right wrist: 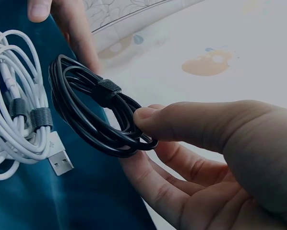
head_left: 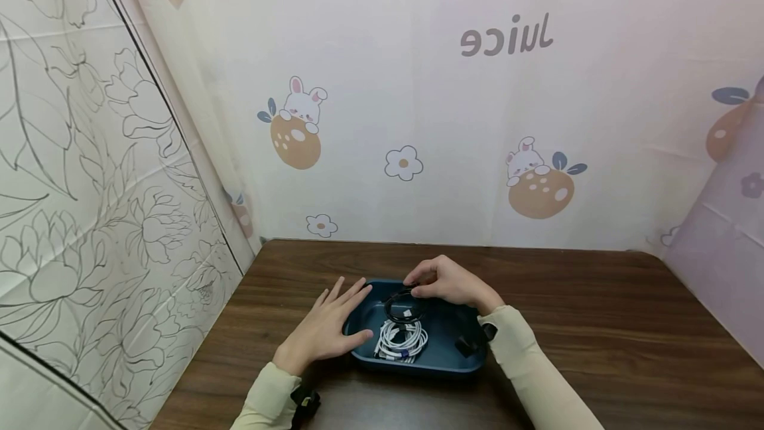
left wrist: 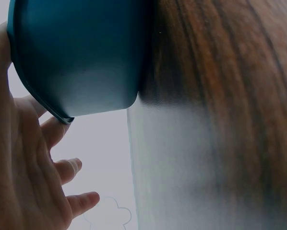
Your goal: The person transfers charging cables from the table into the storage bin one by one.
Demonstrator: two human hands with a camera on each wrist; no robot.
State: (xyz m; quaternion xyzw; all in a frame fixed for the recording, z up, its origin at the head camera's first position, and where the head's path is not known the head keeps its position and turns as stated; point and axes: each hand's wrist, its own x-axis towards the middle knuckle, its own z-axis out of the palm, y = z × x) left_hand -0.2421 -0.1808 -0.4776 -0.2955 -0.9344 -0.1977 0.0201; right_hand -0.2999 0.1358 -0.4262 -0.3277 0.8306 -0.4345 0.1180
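Note:
A coiled black cable (right wrist: 88, 112), bound with a black strap (right wrist: 106, 92), is pinched between thumb and fingers of my right hand (head_left: 449, 282) at the far side of a blue tray (head_left: 444, 367). Below it in the head view, coiled white cables (head_left: 386, 344) lie in the tray's left part; the right wrist view shows their dark straps and a white USB plug (right wrist: 61, 160). My left hand (head_left: 325, 327) rests against the tray's left rim, fingers straight and spread. From the left wrist, its fingers overlap the rim's outer edge (left wrist: 40, 98).
The tray stands on a dark wooden table (head_left: 573, 304). A small black object (head_left: 465, 347) shows at the tray's right side, near the right wrist. Behind the table hangs a printed curtain (head_left: 382, 85), with another patterned sheet (head_left: 107, 151) along the left.

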